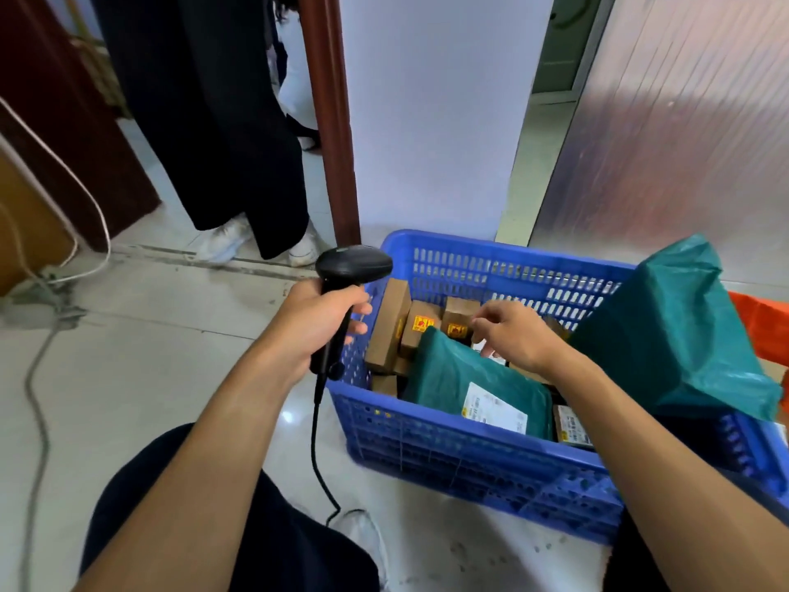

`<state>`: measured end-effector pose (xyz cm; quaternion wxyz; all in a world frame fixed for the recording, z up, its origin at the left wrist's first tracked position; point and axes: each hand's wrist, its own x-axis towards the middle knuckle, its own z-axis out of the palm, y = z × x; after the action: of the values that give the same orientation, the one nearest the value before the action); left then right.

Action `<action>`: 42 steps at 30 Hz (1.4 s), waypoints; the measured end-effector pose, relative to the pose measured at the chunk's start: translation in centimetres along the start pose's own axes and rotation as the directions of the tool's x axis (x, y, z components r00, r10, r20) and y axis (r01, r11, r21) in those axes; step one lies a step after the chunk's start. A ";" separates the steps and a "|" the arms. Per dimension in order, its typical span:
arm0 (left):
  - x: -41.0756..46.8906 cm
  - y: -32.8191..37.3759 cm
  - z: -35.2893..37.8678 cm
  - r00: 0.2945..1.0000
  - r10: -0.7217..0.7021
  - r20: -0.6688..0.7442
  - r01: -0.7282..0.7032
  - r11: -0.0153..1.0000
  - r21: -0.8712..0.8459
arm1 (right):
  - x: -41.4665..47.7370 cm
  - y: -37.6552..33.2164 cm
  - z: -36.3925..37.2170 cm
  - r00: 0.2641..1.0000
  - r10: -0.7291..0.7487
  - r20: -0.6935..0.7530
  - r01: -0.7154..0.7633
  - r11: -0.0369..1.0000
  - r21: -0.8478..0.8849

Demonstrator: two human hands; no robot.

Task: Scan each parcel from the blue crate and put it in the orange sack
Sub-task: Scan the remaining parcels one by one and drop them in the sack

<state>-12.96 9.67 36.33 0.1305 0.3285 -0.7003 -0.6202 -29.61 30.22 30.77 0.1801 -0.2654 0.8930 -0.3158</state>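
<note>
Left hand (316, 322): gripping scanner (341, 288), left of crate (469, 455). Right hand (512, 335): fingers loosely bent, holding nothing, above boxes (420, 324) and green bags (461, 373) inside crate. Sack (764, 322): right, beyond crate.

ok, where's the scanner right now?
Head view, left of centre: the scanner is gripped in the left hand, just outside the crate's left wall, beside the cardboard boxes.

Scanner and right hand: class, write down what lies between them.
In the head view, the left wall of the blue crate and the brown cardboard boxes standing inside it lie between the scanner and the right hand.
</note>
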 end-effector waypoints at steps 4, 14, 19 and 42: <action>2.2 1.0 -0.8 0.995 0.011 0.099 -0.023 0.992 0.124 | 1.9 -0.8 1.6 0.999 -0.009 0.051 0.006 0.997 0.072; 5.4 0.5 -3.8 0.996 -0.020 0.085 -0.014 0.925 0.381 | 5.5 -2.4 7.3 0.959 0.103 0.263 -0.162 0.963 0.214; 5.9 -0.3 -5.4 0.993 -0.082 0.087 0.036 0.901 0.432 | 9.4 -2.9 13.3 0.914 0.128 0.386 -0.159 0.986 0.049; 7.3 0.8 -3.5 0.987 -0.095 0.130 0.024 0.886 0.463 | 14.7 0.0 19.9 0.954 0.265 0.140 -0.205 0.917 -0.342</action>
<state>-16.65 2.43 36.15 -0.0228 0.3243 -0.8244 -0.4634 -31.57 12.29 13.86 0.2524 -0.2097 0.9376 -0.1153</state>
